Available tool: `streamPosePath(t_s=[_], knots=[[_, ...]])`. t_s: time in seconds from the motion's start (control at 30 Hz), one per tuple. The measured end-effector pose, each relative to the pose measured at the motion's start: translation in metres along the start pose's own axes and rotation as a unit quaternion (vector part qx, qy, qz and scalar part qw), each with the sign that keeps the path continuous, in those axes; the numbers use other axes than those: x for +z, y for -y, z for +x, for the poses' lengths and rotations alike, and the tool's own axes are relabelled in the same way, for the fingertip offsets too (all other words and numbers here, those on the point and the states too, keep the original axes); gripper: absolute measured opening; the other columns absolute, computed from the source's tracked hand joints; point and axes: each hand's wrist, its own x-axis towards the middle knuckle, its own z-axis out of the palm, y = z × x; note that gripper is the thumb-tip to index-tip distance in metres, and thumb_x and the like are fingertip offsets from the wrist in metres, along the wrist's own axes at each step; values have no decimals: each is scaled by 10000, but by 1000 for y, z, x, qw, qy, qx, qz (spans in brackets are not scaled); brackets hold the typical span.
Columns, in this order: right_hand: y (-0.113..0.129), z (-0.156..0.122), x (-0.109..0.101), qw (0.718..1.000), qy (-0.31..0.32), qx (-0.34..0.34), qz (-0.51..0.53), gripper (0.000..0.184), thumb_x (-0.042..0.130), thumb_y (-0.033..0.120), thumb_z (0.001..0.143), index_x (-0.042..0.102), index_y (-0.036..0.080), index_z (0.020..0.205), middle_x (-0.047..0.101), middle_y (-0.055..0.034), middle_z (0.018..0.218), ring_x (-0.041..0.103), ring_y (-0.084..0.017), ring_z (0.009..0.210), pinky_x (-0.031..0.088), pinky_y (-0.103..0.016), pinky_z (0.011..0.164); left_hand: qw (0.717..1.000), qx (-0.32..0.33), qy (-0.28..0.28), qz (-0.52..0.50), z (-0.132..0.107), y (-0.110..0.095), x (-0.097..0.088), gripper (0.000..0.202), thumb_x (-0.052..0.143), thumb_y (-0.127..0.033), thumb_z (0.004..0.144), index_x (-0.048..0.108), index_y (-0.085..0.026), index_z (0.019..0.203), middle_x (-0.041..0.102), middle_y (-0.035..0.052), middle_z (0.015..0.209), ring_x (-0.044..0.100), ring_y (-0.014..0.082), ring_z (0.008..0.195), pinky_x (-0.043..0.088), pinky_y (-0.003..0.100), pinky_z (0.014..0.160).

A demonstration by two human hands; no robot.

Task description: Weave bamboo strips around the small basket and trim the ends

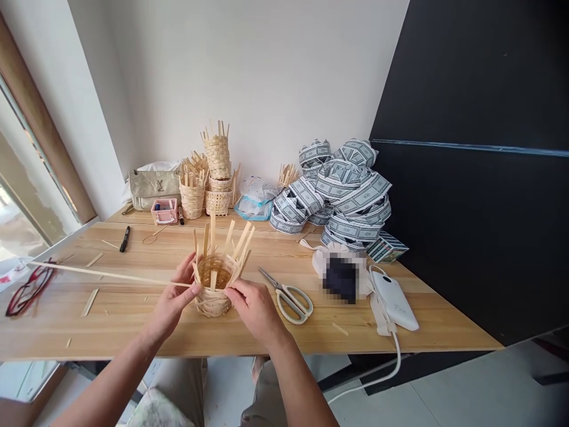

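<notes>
In the head view, the person's left hand and right hand held a half-woven bamboo basket upright over the front part of the wooden table. The fingers of both hands were closed, gripping the basket's sides, while bare stakes stood up from its rim. A long bamboo strip ran from the weave beside the left hand, out across the table.

If the grip had eased, the long strip could have sprung loose and the weave could have slackened. Bending a stake too sharply could have split it, and the strip's swinging far end could have caught the red glasses.

There was one basket in hand, and at least four unfinished baskets stood at the back, though overlap hid the exact number. There was one pair of scissors, one marker, one power bank, one pink box and one bag. The patterned ribbon rolls were too heaped to count.
</notes>
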Motion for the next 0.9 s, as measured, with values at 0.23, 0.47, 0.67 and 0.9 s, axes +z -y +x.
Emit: streamPosePath(t_s=[0.23,0.47,0.67,0.9], knots=[[-12,-12,26,991,-113,-14,72,323,419,150,858,523,189,1161,662,-41,820,615,-152,752,477,-250,691,995,30,-37,90,-5,2,1,608,578,-346,807,321,-282,1354,442,73,1369,360,259,1284,368,409,1009],[-11,-17,32,970,-180,46,156,181,447,186,849,566,189,987,624,-37,819,592,-142,750,488,-260,701,993,56,-68,77,-9,9,8,472,623,-312,779,453,-295,1219,483,45,1299,425,235,1224,311,400,1043],[-9,-9,31,958,-184,88,201,90,490,228,825,564,185,796,585,-22,749,553,-133,681,466,-241,642,996,42,-50,60,-7,13,8,376,666,-325,732,535,-250,1077,478,66,1285,394,257,1247,328,397,1028],[-6,-4,26,966,-168,88,174,113,505,196,768,472,197,660,506,13,674,478,-117,625,416,-225,601,988,73,-54,128,-4,5,8,259,685,-356,702,611,-234,919,470,53,1200,391,248,1227,317,389,1027]])
